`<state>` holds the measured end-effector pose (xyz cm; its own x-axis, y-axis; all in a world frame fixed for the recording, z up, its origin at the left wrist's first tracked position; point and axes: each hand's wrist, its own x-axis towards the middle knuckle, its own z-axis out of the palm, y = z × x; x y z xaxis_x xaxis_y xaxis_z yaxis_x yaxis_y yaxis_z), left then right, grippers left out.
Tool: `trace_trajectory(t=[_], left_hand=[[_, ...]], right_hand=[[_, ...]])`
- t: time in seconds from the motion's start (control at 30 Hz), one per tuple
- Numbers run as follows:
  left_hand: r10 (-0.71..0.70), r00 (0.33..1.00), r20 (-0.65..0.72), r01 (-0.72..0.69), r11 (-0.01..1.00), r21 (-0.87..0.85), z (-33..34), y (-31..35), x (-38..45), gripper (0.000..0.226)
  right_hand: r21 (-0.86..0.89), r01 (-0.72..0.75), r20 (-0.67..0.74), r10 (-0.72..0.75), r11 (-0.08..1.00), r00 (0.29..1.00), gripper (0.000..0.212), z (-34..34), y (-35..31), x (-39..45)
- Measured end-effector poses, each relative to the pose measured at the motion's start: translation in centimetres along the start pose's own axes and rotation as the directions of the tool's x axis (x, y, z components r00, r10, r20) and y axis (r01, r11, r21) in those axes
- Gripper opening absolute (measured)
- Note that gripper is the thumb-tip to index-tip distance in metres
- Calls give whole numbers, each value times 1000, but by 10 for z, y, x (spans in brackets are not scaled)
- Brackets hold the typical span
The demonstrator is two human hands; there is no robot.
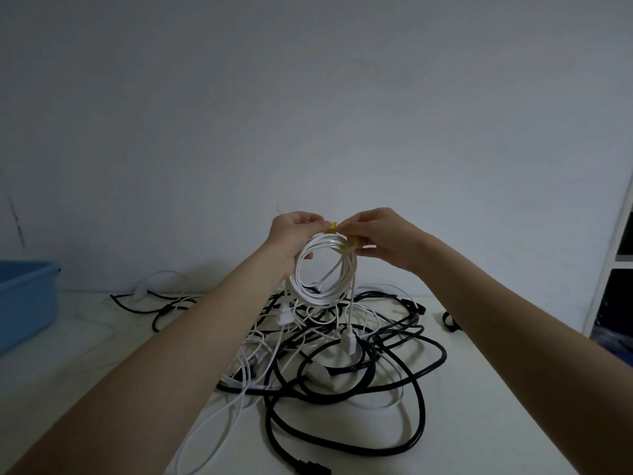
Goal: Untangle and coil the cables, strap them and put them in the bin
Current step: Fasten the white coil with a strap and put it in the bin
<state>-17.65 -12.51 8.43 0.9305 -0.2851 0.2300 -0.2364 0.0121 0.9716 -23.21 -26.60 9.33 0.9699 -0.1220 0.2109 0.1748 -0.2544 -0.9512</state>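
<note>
Closest to the camera, a big messy pile of thick black and thin white cables (342,365) lies on the flat white table (68,389). Above the pile, two bare hands hold up a round coil of white cable (320,269). Its two white plugs hang down over the pile. The left hand (291,234) grips the top of the coil. The right hand (380,236) pinches a thin yellow strap (342,243) that wraps around the top of the coil. Farther back on the left, a blue plastic bin (24,303) sits on the table, well apart from the coil. Behind everything is a plain pale wall (308,97).
</note>
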Motion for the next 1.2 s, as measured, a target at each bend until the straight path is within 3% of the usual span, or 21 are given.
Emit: trace_trajectory(t=[0.7,0.9,1.07,1.2], left_hand=[[-31,999,33,30,999,29,0,-2,3,9],[34,999,18,-35,999,18,0,-4,3,13],[82,996,43,-85,995,57,0,-2,3,13],[110,991,80,-118,989,93,0,-5,4,12]], right_hand=[[80,108,-52,-104,991,993,12,5,7,5],[111,56,-53,-51,992,997,16,4,7,6],[232,-24,-22,30,973,999,4,4,9,6],[285,-66,-29,78,956,997,11,4,11,8]])
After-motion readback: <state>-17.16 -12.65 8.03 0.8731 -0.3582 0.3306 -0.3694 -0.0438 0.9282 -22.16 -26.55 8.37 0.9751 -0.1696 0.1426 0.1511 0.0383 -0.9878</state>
